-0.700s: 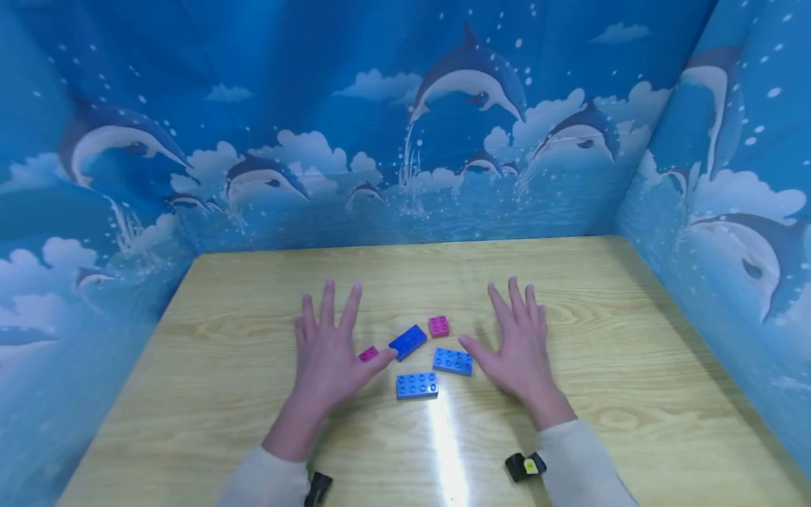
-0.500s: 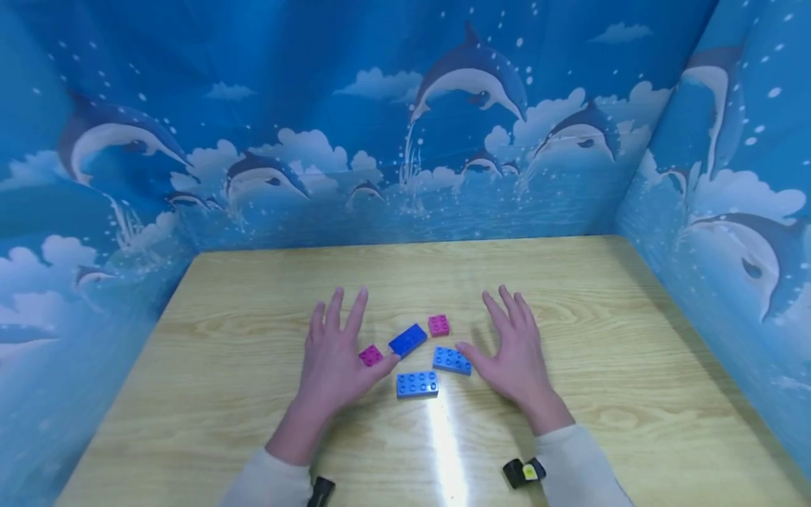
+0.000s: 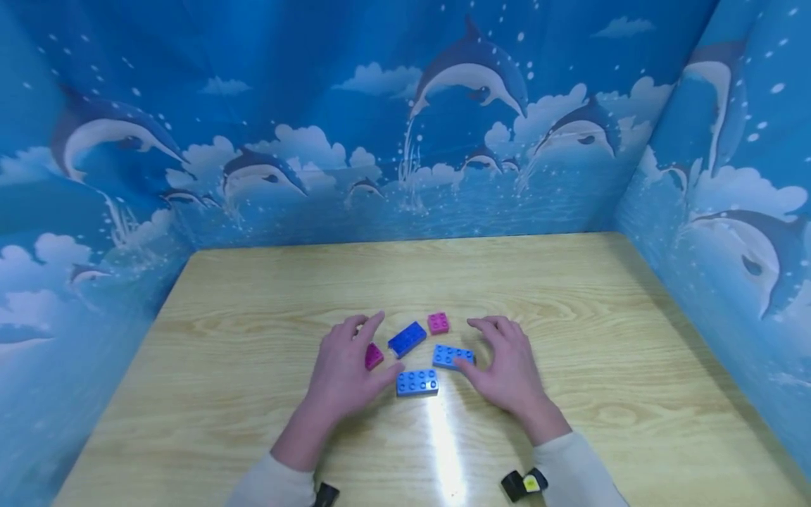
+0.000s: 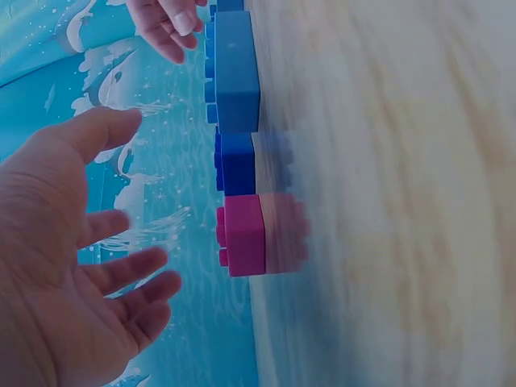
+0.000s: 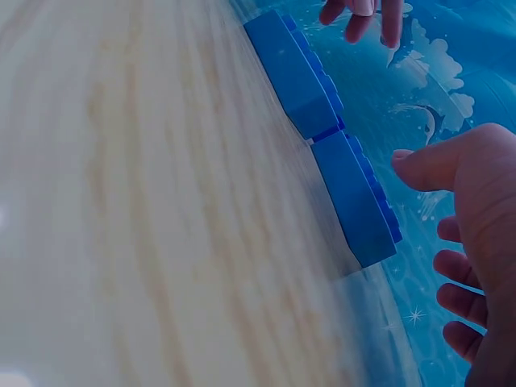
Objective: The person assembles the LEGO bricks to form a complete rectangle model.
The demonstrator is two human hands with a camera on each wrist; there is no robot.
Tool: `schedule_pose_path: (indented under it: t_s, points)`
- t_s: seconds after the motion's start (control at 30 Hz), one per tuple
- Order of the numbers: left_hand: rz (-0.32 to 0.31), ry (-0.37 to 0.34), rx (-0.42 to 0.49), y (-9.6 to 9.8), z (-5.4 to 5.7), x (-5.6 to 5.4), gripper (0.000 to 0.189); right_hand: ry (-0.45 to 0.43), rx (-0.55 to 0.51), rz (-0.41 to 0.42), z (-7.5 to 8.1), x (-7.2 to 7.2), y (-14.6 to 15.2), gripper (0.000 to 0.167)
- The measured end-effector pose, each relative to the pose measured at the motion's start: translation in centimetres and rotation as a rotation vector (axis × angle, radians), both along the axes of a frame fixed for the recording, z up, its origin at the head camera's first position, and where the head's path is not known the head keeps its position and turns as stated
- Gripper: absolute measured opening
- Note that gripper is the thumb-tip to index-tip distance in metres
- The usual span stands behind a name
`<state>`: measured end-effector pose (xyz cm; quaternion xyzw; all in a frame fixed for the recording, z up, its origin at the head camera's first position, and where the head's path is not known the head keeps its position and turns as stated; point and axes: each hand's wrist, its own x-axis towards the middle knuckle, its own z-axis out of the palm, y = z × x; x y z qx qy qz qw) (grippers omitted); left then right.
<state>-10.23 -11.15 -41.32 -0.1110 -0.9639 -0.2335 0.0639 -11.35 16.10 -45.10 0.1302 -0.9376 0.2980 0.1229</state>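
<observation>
Five-fingered and relaxed, my left hand point(image 3: 345, 372) hovers beside a pink toy brick point(image 3: 374, 357), partly covering it in the head view. In the left wrist view its palm is bare, apart from the pink brick point(image 4: 246, 235). My right hand point(image 3: 512, 372) hangs over the right end of a light blue brick point(image 3: 446, 355), its thumb overlapping it in the head view; the right wrist view shows thumb and fingers spread beside this brick point(image 5: 355, 201). Between the hands lie another light blue brick point(image 3: 417, 383) in front, a darker blue brick point(image 3: 407, 339), and a second pink brick point(image 3: 438, 323) behind.
The bricks lie loose on a wood-grain table point(image 3: 253, 296). A blue dolphin-print curtain point(image 3: 355, 127) hangs along its back and sides. A black strap device point(image 3: 524, 484) sits at the right wrist, and another point(image 3: 326, 494) at the left.
Both hands have come lower and inward toward the bricks, their fingers bending from a straight spread. The bricks stay where they were.
</observation>
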Motion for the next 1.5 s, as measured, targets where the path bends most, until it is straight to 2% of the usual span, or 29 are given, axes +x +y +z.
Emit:
schedule_pose_path:
  t_s: [0.17,0.4,0.77,0.97,1.17,1.5]
  points:
    - [-0.054,-0.03,-0.008,0.3,0.1,0.3,0.072,-0.014,0.009,0.018,-0.2,0.1,0.2,0.063]
    - [-0.137,-0.078,0.024,0.6,-0.3,0.7,0.064,-0.052,0.009,0.047,-0.5,0.3,0.4,0.056]
    - [-0.213,-0.064,-0.002,1.0,-1.5,0.8,0.06,-0.086,0.016,0.066,-0.8,0.0,0.6,0.051]
    - [-0.236,-0.065,-0.048,1.3,-1.6,0.8,0.053,-0.102,0.008,0.077,-0.8,-0.1,0.5,0.044]
    - [-0.27,-0.073,-0.051,1.5,-2.2,0.7,0.043,-0.117,0.004,0.075,-0.8,0.0,0.6,0.037]
    - [-0.243,-0.133,-0.046,1.5,-2.1,0.8,0.043,-0.169,-0.019,0.09,-0.7,0.0,0.9,0.035]
